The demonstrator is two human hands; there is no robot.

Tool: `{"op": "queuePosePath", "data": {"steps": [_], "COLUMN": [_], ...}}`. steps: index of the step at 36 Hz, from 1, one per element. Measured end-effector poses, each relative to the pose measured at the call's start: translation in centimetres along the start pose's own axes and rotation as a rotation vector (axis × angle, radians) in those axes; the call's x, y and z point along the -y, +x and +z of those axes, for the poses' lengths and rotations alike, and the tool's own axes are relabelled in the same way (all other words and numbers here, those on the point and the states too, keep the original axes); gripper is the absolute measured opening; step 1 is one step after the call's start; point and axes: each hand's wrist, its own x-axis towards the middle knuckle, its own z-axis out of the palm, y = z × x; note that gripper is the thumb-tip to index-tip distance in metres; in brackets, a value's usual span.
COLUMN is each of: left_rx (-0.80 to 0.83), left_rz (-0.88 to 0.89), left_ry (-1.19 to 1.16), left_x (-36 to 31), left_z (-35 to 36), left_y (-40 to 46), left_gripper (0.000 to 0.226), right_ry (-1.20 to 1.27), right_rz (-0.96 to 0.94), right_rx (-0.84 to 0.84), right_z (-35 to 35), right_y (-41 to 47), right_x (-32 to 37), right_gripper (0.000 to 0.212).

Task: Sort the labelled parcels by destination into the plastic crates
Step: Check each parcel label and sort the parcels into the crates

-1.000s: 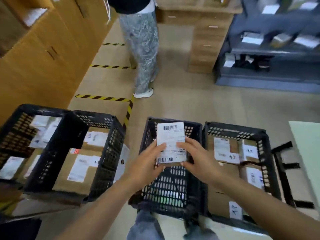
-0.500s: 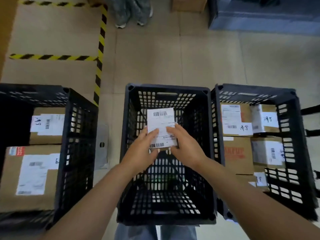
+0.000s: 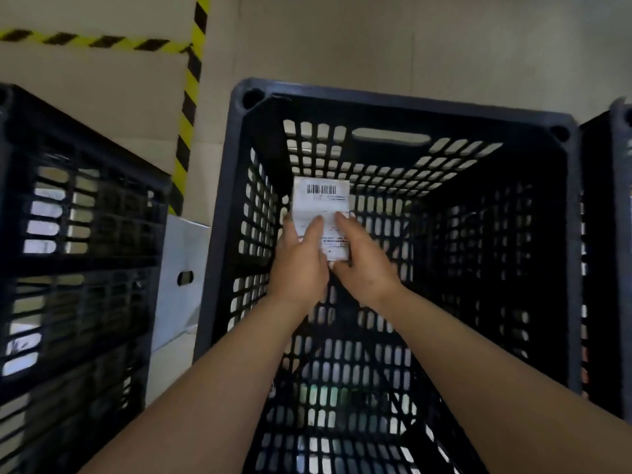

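Both hands reach down inside the middle crate [image 3: 403, 107], a black plastic one w/ slotted walls and floor, holding a small parcel [image 3: 321, 206] between them. Left hand [image 3: 301, 265] grips the parcel's left edge, thumb laid over the white label; right hand [image 3: 366, 265] grips the right/lower edge, thumb also on top. Parcel is deep in the crate, toward the far wall and left of centre, label face up w/ barcode at the far end; can't tell if it's touching the crate floor yet. No other parcel visible in this crate. Left crate [image 3: 78, 254] sits just beside, apart from the middle one, w/ a pale flat box [image 3: 181, 268] w/ a cut-out handle hole standing in the gap between them. Right crate [image 3: 615, 234] only shows as a sliver at frame edge, close against the middle one. Floor [image 3: 376, 39] is beige, w/ yellow-black hazard tape [image 3: 189, 97] running past the far left corner.
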Motion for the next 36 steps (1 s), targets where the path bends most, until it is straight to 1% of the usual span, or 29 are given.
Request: {"op": "queuePosePath", "data": {"steps": [4,7,10,13,16,19,21,25,28,33,36], "left_rx": [0.015,0.013,0.012,0.076,0.15,0.164,0.136,0.029,-0.021,-0.097,-0.154], "left_rz": [-0.017,-0.063,-0.094,-0.124,-0.143,-0.13,-0.06,0.151,0.298,0.529,0.663], "left_ry": [0.168,0.169,0.271,0.376,0.403,0.38,0.382,0.369,0.369,0.423,0.429], "left_x": [1.0,0.9,0.4,-0.2,-0.8,-2.0,-3.3,-6.6,-9.4,-15.5,-19.9], "left_z": [0.4,0.4,0.0,-0.6,-1.4,-2.5,-3.5,-6.7,-10.1,-16.7,-20.4], "left_y": [1.0,1.4,1.4,1.1,0.3,-1.0,-2.0,-4.5,-7.0,-11.8,-14.5], "left_gripper": [0.056,0.055,0.055,0.063,0.071,0.07,0.067,0.067,0.064,0.062,0.062], "right_ry": [-0.084,-0.119,-0.139,-0.157,-0.168,-0.17,-0.174,-0.192,-0.258,-0.366,-0.383], "right_rz": [-0.013,-0.01,-0.003,-0.002,-0.005,0.0,-0.015,-0.05,-0.102,-0.194,-0.223], "right_rx": [0.083,0.109,0.119,0.149,0.155,0.114,0.075,0.031,0.0,-0.118,-0.204], "right_z": [1.0,1.1,0.6,-0.4,-1.2,-2.5,-3.8,-6.8,-9.8,-16.1,-19.9], "right_y": [1.0,1.1,0.7,0.1,-0.8,-2.5,-4.0,-7.5,-10.9,-18.7,-23.3], "right_x": [0.1,0.2,0.6,1.1,1.5,2.3,3.2,5.7,8.2,14.2,18.2], "right_gripper": [0.078,0.078,0.075,0.073,0.072,0.069,0.065,0.062,0.059,0.057,0.056]}}
